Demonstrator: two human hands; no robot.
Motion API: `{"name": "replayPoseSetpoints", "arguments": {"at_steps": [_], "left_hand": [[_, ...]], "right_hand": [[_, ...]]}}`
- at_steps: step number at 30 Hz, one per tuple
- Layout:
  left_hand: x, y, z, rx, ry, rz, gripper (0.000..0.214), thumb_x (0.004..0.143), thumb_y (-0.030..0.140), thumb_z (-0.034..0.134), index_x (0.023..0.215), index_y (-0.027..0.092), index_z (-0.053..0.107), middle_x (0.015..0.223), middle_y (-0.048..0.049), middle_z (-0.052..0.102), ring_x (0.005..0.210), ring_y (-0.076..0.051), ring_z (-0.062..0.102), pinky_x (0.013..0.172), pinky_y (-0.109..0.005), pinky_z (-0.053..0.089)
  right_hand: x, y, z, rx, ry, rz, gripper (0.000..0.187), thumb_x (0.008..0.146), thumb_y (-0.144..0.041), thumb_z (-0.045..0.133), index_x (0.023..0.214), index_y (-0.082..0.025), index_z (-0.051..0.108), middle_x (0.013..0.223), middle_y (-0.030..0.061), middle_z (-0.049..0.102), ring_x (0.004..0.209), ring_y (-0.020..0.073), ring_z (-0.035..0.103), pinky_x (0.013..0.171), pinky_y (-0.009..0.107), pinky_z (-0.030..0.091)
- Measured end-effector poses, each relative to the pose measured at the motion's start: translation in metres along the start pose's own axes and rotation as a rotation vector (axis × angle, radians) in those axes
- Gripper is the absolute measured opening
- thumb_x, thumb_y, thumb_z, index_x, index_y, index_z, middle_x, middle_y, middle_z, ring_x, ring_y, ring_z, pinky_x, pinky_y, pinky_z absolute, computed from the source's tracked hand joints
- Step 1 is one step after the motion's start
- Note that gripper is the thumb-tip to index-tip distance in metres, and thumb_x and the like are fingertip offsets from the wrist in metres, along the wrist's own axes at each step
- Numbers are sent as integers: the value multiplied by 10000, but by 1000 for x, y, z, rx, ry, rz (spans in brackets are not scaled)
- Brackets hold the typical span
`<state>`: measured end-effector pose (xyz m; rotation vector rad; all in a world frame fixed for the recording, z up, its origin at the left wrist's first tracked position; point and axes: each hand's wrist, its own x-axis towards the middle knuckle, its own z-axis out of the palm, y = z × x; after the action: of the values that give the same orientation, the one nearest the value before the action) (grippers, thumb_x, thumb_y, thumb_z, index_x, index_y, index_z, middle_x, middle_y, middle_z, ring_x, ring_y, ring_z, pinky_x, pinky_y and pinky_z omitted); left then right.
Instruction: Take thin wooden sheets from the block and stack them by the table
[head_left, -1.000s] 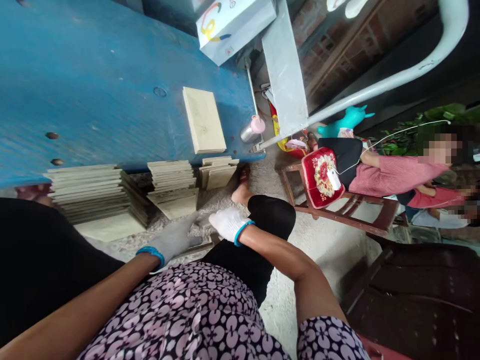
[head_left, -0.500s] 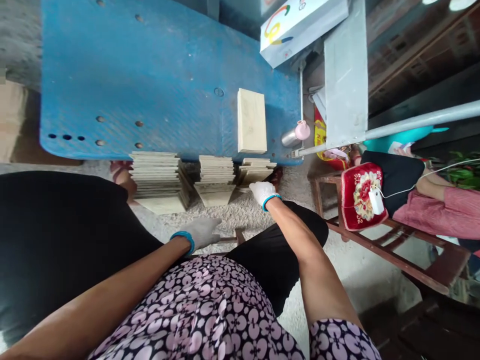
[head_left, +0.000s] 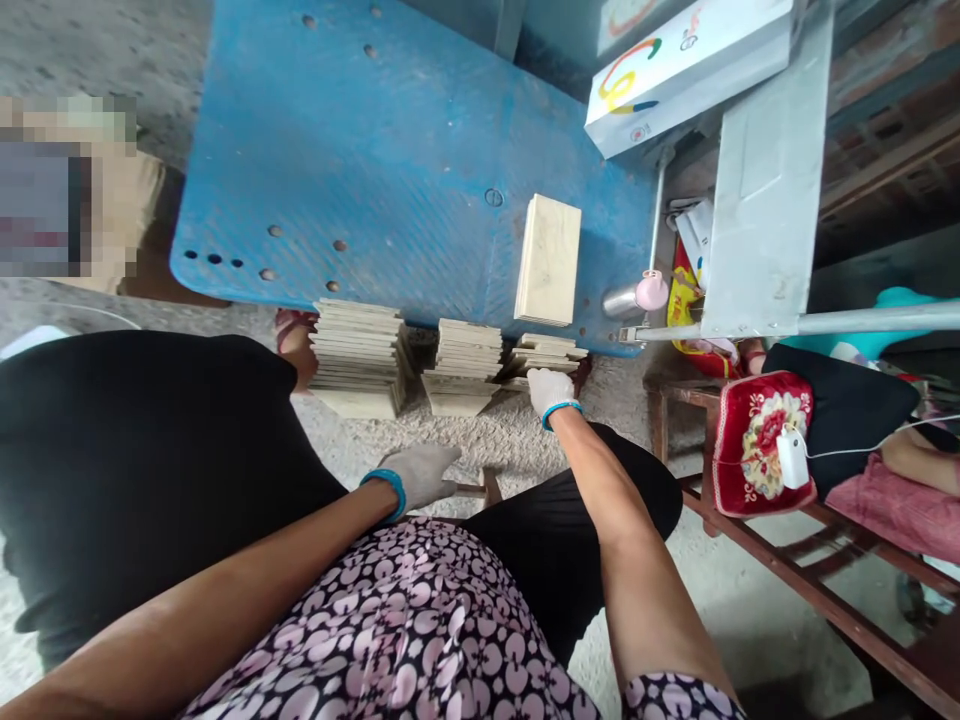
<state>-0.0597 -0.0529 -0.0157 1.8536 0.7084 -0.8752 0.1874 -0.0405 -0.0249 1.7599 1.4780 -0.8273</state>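
Note:
My right hand (head_left: 548,391), in a white glove with a blue cuff, reaches down to the low right stack of thin wooden boards (head_left: 546,354) on the floor and touches its near edge. My left hand (head_left: 421,474), gloved too, rests with loose fingers over my lap near a small wooden stool edge (head_left: 480,489). Two taller board stacks stand to the left: a middle stack (head_left: 466,362) and a left stack (head_left: 358,350). One pile of boards (head_left: 548,259) lies on the blue table (head_left: 390,160).
A white box (head_left: 686,70) and a grey metal panel (head_left: 765,180) sit at the table's far right, with a pink-capped metal cylinder (head_left: 636,296). A wooden bench (head_left: 810,590) at the right carries a red cushion (head_left: 757,445) and a person in pink.
My view has swung left and down. My right hand moved forward from my knee to the right board stack. My left hand stayed near my lap.

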Motion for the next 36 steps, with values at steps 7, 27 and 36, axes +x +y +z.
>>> {"name": "replayPoseSetpoints", "arguments": {"at_steps": [7, 27, 36], "left_hand": [[1, -1, 3, 0, 2, -5, 609, 877, 335, 545, 1455, 142, 547, 1421, -188, 604, 1311, -344, 574, 1073, -419, 461], [10, -3, 6, -32, 36, 12, 683, 823, 328, 551, 1479, 138, 534, 1449, -197, 580, 1331, -345, 556, 1084, -414, 445], [16, -12, 8, -53, 56, -47, 696, 799, 297, 558, 1474, 127, 547, 1460, -189, 573, 1360, -339, 535, 1113, -413, 428]], "right_hand": [[5, 2, 5, -43, 95, 61, 281, 1005, -139, 451, 1185, -107, 665, 1124, 223, 695, 1054, 298, 711, 860, 416, 566], [-46, 42, -40, 144, 275, 196, 313, 1027, -358, 414, 1211, -264, 649, 1211, 87, 684, 1061, 246, 664, 852, 315, 490], [-31, 88, -28, 332, 325, 308, 265, 969, -343, 513, 1076, -259, 741, 1131, 47, 743, 1069, 207, 658, 846, 244, 467]]}}
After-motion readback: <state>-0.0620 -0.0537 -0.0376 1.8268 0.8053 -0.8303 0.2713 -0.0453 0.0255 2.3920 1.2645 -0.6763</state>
